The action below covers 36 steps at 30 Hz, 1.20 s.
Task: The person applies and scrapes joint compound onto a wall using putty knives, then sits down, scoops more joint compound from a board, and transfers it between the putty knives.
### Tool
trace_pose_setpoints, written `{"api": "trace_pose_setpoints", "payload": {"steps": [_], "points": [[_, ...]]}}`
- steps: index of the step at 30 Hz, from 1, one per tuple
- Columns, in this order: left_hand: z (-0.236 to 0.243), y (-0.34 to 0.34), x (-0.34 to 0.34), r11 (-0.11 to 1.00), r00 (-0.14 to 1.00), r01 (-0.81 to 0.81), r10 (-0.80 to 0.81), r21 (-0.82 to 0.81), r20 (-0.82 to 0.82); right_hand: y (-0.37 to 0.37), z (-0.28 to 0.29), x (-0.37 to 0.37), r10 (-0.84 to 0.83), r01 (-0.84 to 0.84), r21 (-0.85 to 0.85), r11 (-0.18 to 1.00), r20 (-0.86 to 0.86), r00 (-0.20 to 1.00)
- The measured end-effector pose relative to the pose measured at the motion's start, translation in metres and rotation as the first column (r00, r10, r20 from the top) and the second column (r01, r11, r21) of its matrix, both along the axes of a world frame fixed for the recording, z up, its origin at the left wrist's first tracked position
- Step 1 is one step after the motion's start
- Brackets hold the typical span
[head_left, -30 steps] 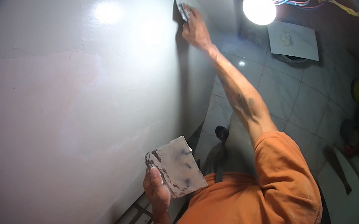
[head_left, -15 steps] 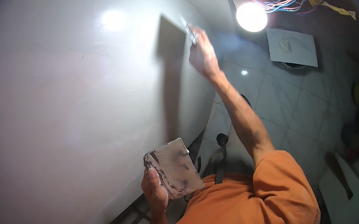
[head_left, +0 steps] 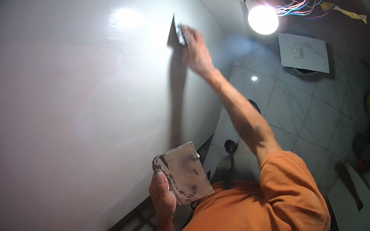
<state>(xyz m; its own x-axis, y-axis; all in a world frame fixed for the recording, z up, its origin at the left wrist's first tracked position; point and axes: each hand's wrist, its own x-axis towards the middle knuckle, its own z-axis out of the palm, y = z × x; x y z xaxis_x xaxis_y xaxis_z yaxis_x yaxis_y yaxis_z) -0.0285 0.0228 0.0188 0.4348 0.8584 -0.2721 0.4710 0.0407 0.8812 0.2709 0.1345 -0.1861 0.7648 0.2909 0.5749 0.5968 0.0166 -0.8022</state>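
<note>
My right hand point(head_left: 198, 53), arm stretched out, grips a putty trowel point(head_left: 180, 34) by its back. The trowel's thin blade is at the smooth whitish wall point(head_left: 73, 100); its dark shadow joins it there, and contact along the whole edge is hard to make out. Lower down, my left hand point(head_left: 163, 197) holds a flat plaster board point(head_left: 188, 173) in front of my orange shirt. Pale plaster coats the board's face, with brown patches along its left edge. My left thumb lies over that edge, while the other fingers are hidden beneath.
A lit bulb point(head_left: 263, 19) hangs close to my right arm, with loose wires point(head_left: 300, 4) beside it. Below, a white sheet with a pale lump point(head_left: 307, 52) rests on a round container over floor tiles point(head_left: 286, 101). A dark metal frame point(head_left: 136, 229) stands at the wall's foot.
My right hand has moved slightly left with the trowel, whose blade is now tilted and its shadow narrower. The board stays in my left hand, nearly in place.
</note>
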Motion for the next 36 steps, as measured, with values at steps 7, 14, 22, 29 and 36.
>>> {"api": "trace_pose_setpoints", "payload": {"steps": [7,14,22,29,36], "points": [[-0.004,0.002,-0.005,0.999,0.999,0.023,-0.024,0.032,0.028,-0.063,0.022,-0.083,0.306,-0.309,-0.046,0.95,-0.062,0.95],[-0.009,-0.001,-0.005,0.99,0.998,-0.003,0.011,0.141,-0.054,-0.018,0.065,0.092,-0.169,0.169,0.105,0.98,-0.011,0.986],[-0.007,-0.006,0.003,0.986,0.999,-0.052,0.052,0.161,0.005,0.014,0.062,0.101,-0.143,0.142,-0.043,0.989,-0.028,0.989],[-0.013,0.003,-0.013,0.989,0.999,0.02,-0.016,0.149,-0.031,-0.007,0.06,-0.011,0.036,-0.035,-0.025,0.999,0.037,0.999],[-0.006,-0.002,-0.006,0.998,0.996,-0.009,0.004,0.059,0.086,-0.069,0.076,-0.056,0.338,-0.336,-0.043,0.941,0.042,0.94]]}}
